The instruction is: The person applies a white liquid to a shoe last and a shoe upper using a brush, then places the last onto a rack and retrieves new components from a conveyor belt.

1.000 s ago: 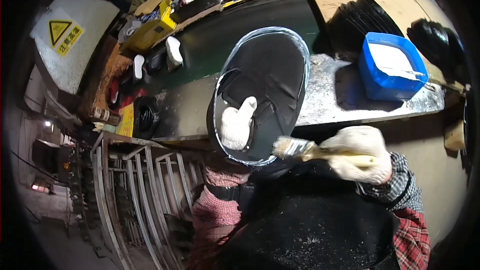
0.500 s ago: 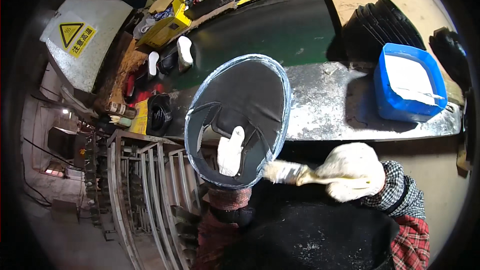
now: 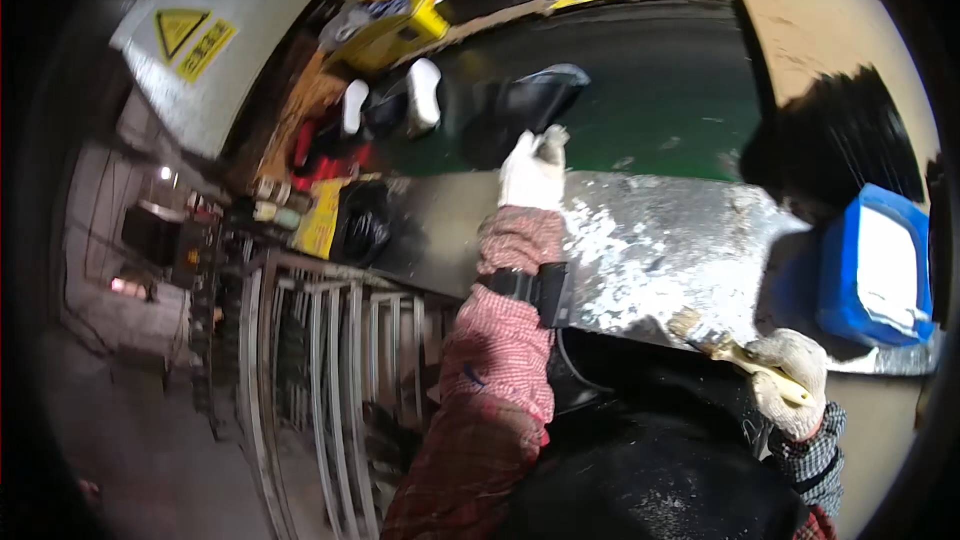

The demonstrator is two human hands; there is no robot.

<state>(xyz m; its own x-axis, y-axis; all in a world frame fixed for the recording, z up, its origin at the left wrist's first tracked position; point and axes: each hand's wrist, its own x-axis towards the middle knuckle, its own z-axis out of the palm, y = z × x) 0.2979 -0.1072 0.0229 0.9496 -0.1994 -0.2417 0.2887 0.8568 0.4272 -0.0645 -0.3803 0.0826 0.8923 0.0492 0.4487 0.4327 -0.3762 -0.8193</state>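
My left hand (image 3: 535,172), in a white glove, reaches out over the metal ledge to the green conveyor belt. Its thumb and fingers are apart beside the near end of a black shoe upper (image 3: 540,95) with a pale bluish rim, lying on the belt. Motion blurs the fingertips, so I cannot tell if they touch it. At the ledge's near edge on the right, my gloved right hand (image 3: 792,380) grips a flat paintbrush (image 3: 735,352), bristles pointing left. A blue tub (image 3: 845,285) of white liquid stands behind that hand.
Two white sole-shaped pieces (image 3: 424,90) sit on the belt's left part. A black item (image 3: 362,222) lies at the ledge's left end. Stacked dark sheets (image 3: 850,145) stand at the right. A metal rack (image 3: 315,370) is below left, near a grey machine cover (image 3: 215,50).
My left hand has carried the shoe upper away from me onto the belt and come apart from inside it. My right hand, with the paintbrush, has moved right, away from the rim.
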